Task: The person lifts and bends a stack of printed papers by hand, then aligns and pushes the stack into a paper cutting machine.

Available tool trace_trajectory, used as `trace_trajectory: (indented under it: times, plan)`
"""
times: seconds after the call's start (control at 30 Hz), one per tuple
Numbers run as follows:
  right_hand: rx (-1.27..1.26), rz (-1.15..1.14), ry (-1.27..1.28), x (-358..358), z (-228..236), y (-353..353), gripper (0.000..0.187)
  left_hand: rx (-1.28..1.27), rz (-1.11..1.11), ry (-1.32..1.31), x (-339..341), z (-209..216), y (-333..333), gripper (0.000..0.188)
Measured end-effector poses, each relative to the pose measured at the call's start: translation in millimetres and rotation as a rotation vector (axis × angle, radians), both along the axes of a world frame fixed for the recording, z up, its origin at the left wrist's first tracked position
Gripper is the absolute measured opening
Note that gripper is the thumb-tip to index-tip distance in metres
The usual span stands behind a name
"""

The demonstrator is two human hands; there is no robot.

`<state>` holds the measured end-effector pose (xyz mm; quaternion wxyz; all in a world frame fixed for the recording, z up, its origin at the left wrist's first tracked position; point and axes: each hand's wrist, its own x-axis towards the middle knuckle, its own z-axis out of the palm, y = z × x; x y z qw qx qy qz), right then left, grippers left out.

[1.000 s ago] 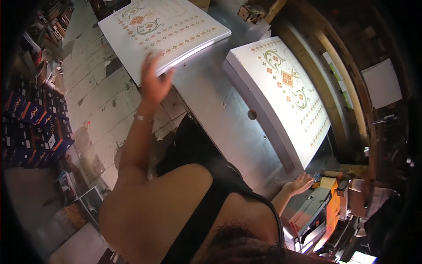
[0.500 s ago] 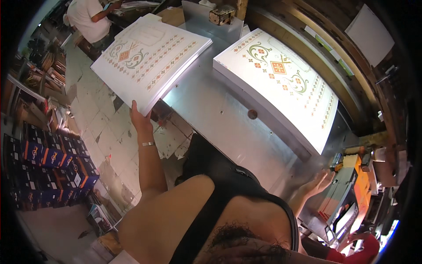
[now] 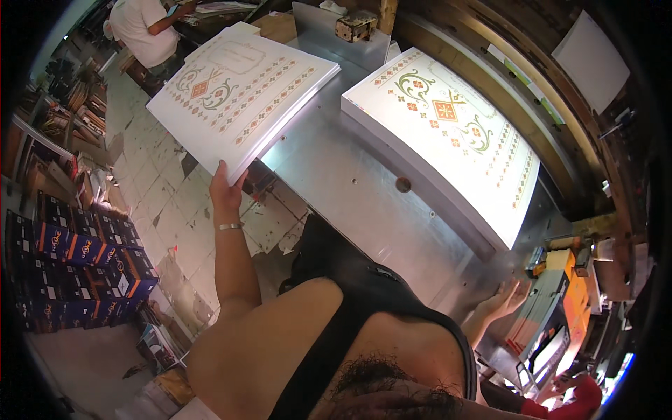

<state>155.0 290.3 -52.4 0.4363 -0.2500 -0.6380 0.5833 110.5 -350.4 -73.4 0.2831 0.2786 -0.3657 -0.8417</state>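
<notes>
At the left edge of the metal table lies a stack of printed sheets (image 3: 245,98) with green and orange ornament. My left hand (image 3: 227,187) grips the near corner of this stack, fingers closed around its edge with the thumb on top. A second stack of printed sheets (image 3: 448,133), with the same pattern, lies on the right of the table, its thick near side facing me. My right hand (image 3: 502,301) is at the near right of the table, palm up and fingers loosely spread, holding nothing. It is apart from both stacks.
The metal table (image 3: 336,161) has several holes. Behind it stand a metal block (image 3: 355,28) and a wooden frame. Boxes (image 3: 84,252) are piled on the left. A stack of orange-edged printed matter (image 3: 553,301) is at right. One person (image 3: 143,31) stands far left; a red sleeve (image 3: 581,399) shows lower right.
My left hand has shifted slightly at the stack's corner, its fingers still on it. My right hand has moved slightly. Both stacks lie nearly where they were.
</notes>
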Motion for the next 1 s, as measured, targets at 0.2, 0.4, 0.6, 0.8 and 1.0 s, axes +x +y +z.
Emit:
trace_trajectory:
  times: [0.2,0.4,0.6,0.8,1.0]
  plan:
    - [0.076,0.066,0.03,-6,8,-8,0.051,-0.086,0.03,-0.048,5,-6,-14,0.043]
    - [0.017,0.06,0.011,5,-6,1,0.05,-0.136,0.006,-0.12,28,-2,-38,0.041]
    - [0.314,0.146,0.113,-28,6,-30,0.049,-0.078,-0.191,-0.146,40,29,-66,0.055]
    - [0.684,0.716,0.038,-121,72,-156,0.047,-0.11,-0.149,-0.2,16,14,-90,0.068]
    - [0.919,1.272,0.168,-230,125,-298,0.057,-0.393,-0.028,-0.246,15,-19,-98,0.064]
